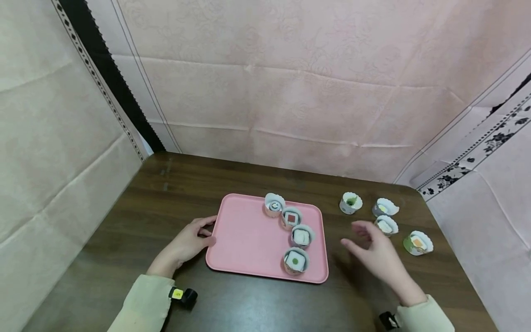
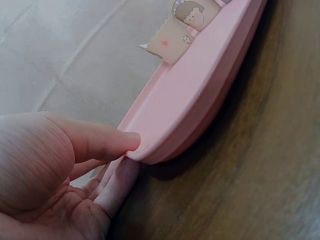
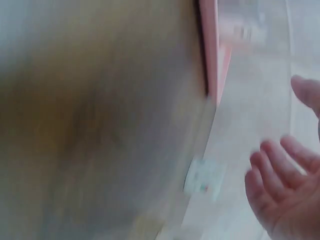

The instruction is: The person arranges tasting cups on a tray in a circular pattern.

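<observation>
Light-green L sleeve (image 1: 143, 299), w/ a black strapped-on device (image 1: 188, 297) at the wrist. L hand (image 1: 188, 244) is gripping the L edge of the pink tray (image 1: 244, 235), thumb over rim, fingers below it (see L wrist view). Tray's on the brown wood-look table (image 1: 191, 184), approx. mid. 4 small cups along tray's R half, close together, back to front: smiley cup (image 1: 273, 213), red-square cup (image 1: 286, 225), white-block cup (image 1: 299, 245), green-dot cup (image 1: 293, 271). R hand (image 1: 375, 249) is over the table just R of tray, nothing in it, fingers relaxed + a bit bent, thumb out twd tray; R wrist view's blurry. 4 more cups on table, R of tray: leaf cup (image 1: 347, 209) at back, yellow-bit cup (image 1: 376, 211), white-filled cup (image 1: 387, 218) near R hand's knuckles, green-sided cup (image 1: 413, 249) furthest R. R sleeve (image 1: 427, 318) at bottom; floral-border cloth (image 1: 489, 203) far R.
</observation>
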Tool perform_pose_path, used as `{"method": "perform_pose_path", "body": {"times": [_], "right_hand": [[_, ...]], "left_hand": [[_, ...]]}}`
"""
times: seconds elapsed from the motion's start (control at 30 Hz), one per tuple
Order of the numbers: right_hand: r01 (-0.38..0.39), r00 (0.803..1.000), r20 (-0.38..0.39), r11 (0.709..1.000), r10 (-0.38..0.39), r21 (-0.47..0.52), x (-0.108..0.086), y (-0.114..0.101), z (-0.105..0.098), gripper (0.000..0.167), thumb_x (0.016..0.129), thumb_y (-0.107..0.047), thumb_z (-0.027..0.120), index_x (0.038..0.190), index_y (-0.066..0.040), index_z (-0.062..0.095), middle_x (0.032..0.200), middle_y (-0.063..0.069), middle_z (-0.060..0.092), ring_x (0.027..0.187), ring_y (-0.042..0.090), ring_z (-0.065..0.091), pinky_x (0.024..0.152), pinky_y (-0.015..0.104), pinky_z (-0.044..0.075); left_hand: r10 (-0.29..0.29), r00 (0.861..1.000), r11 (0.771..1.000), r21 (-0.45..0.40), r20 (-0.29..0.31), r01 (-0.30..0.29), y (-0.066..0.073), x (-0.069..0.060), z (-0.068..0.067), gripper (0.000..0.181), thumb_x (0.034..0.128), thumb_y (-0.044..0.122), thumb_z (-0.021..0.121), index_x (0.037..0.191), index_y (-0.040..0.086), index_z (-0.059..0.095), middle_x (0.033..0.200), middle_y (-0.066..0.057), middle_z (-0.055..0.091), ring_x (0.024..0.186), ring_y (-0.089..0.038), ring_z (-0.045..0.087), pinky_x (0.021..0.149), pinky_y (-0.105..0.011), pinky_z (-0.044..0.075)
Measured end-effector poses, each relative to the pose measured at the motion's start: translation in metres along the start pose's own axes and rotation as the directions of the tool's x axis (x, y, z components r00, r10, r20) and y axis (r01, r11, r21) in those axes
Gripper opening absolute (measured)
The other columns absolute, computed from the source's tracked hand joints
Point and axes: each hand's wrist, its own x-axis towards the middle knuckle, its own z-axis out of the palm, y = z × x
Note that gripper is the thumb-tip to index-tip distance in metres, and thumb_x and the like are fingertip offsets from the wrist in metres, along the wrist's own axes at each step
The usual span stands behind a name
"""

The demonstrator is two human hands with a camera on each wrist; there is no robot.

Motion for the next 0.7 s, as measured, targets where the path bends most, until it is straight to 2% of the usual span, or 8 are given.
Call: {"method": "perform_pose_path", "body": {"times": [0.13,0.23,0.37,0.7], "right_hand": [[-0.104,0.987,-0.129,0.993,0.095,-0.061,0.008,0.02,-0.018,0.067,0.085,-0.041,0.074,0.131,0.001,0.049,0.125,0.022,0.052,0.115,0.04,0.047,0.091,0.056,0.036],[-0.201,0.967,-0.171,0.977,0.187,-0.07,0.011,0.03,-0.027,0.078,0.085,-0.043,0.072,0.137,0.006,0.041,0.131,0.03,0.042,0.122,0.047,0.035,0.092,0.06,0.031],[-0.295,0.946,-0.162,0.952,0.28,-0.084,0.014,0.04,-0.03,0.09,0.085,-0.049,0.069,0.143,0.008,0.03,0.135,0.035,0.034,0.124,0.05,0.028,0.091,0.062,0.03],[-0.369,0.929,-0.064,0.92,0.364,-0.132,0.022,0.058,-0.027,0.103,0.086,-0.046,0.069,0.147,0.013,0.01,0.138,0.044,0.025,0.126,0.056,0.025,0.094,0.067,0.028]], "left_hand": [[0.0,1.0,1.0,-0.004,0.004,0.0,0.0,0.0,0.0,0.058,0.0906,0.007,0.066,0.145,0.014,0.046,0.142,-0.011,0.039,0.108,-0.025,0.052,0.078,-0.033,0.049],[-0.001,1.0,1.0,-0.006,0.005,0.001,-0.001,0.0,0.001,0.058,0.0904,0.007,0.066,0.145,0.013,0.046,0.141,-0.011,0.04,0.108,-0.025,0.052,0.078,-0.033,0.049],[0.0,1.0,1.0,-0.006,0.002,0.0,-0.001,0.0,0.001,0.058,0.0903,0.007,0.066,0.145,0.013,0.046,0.141,-0.011,0.04,0.108,-0.025,0.052,0.079,-0.033,0.049],[-0.001,1.0,1.0,-0.003,-0.009,0.001,-0.001,0.001,0.001,0.058,0.09,0.007,0.066,0.144,0.013,0.046,0.14,-0.011,0.041,0.108,-0.025,0.051,0.079,-0.033,0.049]]}}
